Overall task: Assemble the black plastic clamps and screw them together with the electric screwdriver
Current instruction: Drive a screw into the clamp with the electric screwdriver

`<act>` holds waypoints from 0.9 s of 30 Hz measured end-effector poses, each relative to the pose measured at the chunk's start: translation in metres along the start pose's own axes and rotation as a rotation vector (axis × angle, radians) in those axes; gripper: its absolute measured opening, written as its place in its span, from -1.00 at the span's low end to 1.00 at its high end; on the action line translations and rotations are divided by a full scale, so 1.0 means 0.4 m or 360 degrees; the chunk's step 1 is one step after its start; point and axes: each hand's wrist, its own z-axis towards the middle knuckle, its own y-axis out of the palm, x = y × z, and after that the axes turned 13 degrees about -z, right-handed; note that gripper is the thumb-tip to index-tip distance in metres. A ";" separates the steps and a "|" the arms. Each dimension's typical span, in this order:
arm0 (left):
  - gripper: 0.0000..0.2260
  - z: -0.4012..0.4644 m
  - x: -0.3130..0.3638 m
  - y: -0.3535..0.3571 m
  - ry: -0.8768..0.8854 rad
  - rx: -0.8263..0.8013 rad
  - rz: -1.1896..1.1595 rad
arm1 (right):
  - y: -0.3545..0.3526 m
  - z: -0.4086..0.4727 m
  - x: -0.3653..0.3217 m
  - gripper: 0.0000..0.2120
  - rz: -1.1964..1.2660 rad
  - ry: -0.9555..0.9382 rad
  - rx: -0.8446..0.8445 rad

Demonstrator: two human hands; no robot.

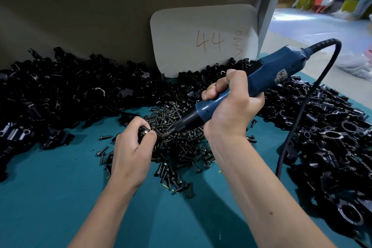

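Observation:
My left hand (133, 147) grips a small black plastic clamp (143, 130) just above the teal table, most of the clamp hidden by my fingers. My right hand (227, 106) is wrapped round the blue electric screwdriver (261, 78), which slants down to the left. Its dark tip (164, 135) meets the clamp right beside my left thumb. A heap of black screws (177, 147) lies under and between both hands.
Black clamp parts are piled at the left and back (60, 90) and at the right (326, 137). The screwdriver's black cable (298, 119) loops down over the right pile. A grey card marked 44 (203, 40) leans against the back panel. Bare teal table (50, 197) lies near me.

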 end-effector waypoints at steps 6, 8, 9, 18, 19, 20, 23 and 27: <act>-0.84 -0.001 0.003 0.002 -0.0025 -0.0007 -0.0016 | -0.002 0.001 -0.003 -0.84 0.0019 0.0028 0.0039; -0.83 -0.001 0.000 0.001 -0.0042 -0.0004 -0.0022 | -0.002 0.002 -0.003 -0.84 0.0017 0.0033 0.0035; -0.83 -0.001 0.000 0.001 -0.0042 -0.0005 -0.0021 | -0.002 0.002 -0.004 -0.84 0.0014 0.0032 0.0035; -0.83 -0.004 0.003 0.003 -0.0043 -0.0058 -0.0059 | -0.009 0.007 0.003 -0.82 0.0001 0.0076 0.0075; -0.83 -0.004 0.005 0.003 -0.0038 -0.0060 -0.0068 | -0.010 0.008 0.002 -0.82 -0.0002 0.0081 0.0078; -0.82 -0.005 0.006 0.003 -0.0031 -0.0065 -0.0078 | -0.010 0.010 0.001 -0.82 -0.0004 0.0082 0.0080; -0.85 -0.006 0.009 0.008 0.0009 -0.0082 -0.0057 | -0.013 0.021 -0.002 -0.80 -0.0016 0.0080 0.0093; -0.81 -0.004 0.005 0.017 0.0033 -0.0051 0.0068 | -0.019 0.024 0.003 -0.76 -0.0051 0.0113 0.0132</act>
